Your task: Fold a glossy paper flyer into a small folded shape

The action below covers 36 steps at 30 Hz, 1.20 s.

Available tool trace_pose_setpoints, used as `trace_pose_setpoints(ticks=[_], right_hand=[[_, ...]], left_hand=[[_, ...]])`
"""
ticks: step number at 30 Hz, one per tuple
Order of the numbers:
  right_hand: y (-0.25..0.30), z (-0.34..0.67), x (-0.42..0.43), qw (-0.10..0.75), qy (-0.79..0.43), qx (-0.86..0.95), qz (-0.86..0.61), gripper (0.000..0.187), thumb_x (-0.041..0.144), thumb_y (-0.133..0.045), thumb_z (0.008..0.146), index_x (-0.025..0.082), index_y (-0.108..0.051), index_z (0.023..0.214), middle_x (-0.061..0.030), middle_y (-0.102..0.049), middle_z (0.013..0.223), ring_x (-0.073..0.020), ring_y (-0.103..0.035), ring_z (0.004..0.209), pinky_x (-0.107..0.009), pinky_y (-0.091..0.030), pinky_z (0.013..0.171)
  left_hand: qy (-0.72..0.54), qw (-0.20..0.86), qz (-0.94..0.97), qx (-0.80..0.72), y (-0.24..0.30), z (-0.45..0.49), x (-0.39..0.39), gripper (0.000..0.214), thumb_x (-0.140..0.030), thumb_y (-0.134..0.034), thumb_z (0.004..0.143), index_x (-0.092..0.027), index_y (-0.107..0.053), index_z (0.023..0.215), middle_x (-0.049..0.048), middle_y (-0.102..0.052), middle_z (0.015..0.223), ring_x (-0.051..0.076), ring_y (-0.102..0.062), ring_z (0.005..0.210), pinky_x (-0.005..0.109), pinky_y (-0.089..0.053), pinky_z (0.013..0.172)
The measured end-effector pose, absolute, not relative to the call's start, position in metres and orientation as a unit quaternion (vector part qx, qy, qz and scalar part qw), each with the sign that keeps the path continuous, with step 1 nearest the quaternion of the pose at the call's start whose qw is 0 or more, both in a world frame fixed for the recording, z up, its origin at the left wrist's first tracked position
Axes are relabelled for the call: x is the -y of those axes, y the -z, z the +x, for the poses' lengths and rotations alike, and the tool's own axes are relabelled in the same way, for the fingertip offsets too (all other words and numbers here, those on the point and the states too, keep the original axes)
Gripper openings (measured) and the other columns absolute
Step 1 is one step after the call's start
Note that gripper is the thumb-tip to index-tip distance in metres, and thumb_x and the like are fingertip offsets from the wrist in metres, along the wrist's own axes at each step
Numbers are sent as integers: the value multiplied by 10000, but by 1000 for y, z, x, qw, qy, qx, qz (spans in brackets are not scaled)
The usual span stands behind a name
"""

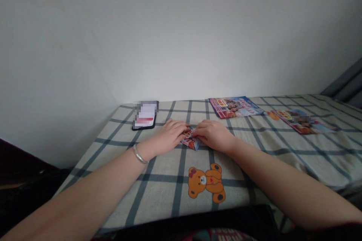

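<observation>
A small folded piece of printed, colourful paper (192,143) lies on the checked tablecloth between my hands. My left hand (173,133), with a silver bangle at its wrist, rests on the paper's left side, fingers pressed down on it. From the right, the bent fingers of my right hand (215,134) pinch the paper's other edge. Parts of the paper are hidden beneath the fingers of both hands.
A phone (145,116) with a lit, blurred screen lies at the back left. Glossy printed flyers (236,107) rest near the wall, and another flyer (304,122) lies farther right. The checked tablecloth (158,196) bears a printed teddy bear near me.
</observation>
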State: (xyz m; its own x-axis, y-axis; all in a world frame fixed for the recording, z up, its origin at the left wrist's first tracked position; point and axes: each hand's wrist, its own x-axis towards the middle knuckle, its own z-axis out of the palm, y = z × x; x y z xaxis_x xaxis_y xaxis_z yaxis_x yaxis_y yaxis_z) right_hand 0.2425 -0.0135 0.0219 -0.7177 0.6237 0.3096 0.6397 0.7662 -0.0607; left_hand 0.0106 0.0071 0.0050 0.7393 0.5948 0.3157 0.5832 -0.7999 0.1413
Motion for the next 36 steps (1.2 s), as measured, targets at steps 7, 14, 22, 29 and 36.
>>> trace_pose_setpoints(ticks=[7,14,22,29,36], right_hand=[[-24,241,15,131,43,929,-342,234,148,-546,907,251,-740,987,-30,-680,907,-178,-563,867,-275,-382,725],[-32,241,19,103,78,930,-344,212,150,-540,904,233,-734,920,-38,-665,854,-184,-544,846,-283,-351,680],[-37,247,20,78,98,919,-373,175,137,-577,867,213,-703,773,-4,-671,793,-160,-555,801,-267,-327,629],[-38,251,21,50,121,910,-395,184,147,-559,869,204,-711,783,-25,-697,821,-172,-588,804,-271,-355,621],[-40,258,18,34,106,902,-417,176,114,-568,809,213,-712,781,-22,-712,864,-186,-615,855,-272,-372,650]], left_hand=[[-146,-4,934,-325,0,5,-8,277,-292,-372,1009,-200,-533,1216,84,-554,1321,231,-425,1298,504,-221,1153],[-141,-25,938,-314,-1,5,-8,278,-277,-371,1011,-193,-523,1228,92,-537,1337,230,-439,1278,483,-244,1141],[-141,-5,941,-306,2,3,-13,280,-308,-374,1016,-206,-518,1233,75,-537,1336,232,-435,1268,468,-265,1129],[-126,-17,943,-309,-4,5,-7,306,-281,-339,1020,-183,-514,1252,94,-533,1348,236,-429,1292,487,-241,1141],[-132,-13,942,-308,-2,5,-8,291,-276,-346,1022,-195,-530,1232,78,-534,1356,221,-434,1293,474,-256,1135]])
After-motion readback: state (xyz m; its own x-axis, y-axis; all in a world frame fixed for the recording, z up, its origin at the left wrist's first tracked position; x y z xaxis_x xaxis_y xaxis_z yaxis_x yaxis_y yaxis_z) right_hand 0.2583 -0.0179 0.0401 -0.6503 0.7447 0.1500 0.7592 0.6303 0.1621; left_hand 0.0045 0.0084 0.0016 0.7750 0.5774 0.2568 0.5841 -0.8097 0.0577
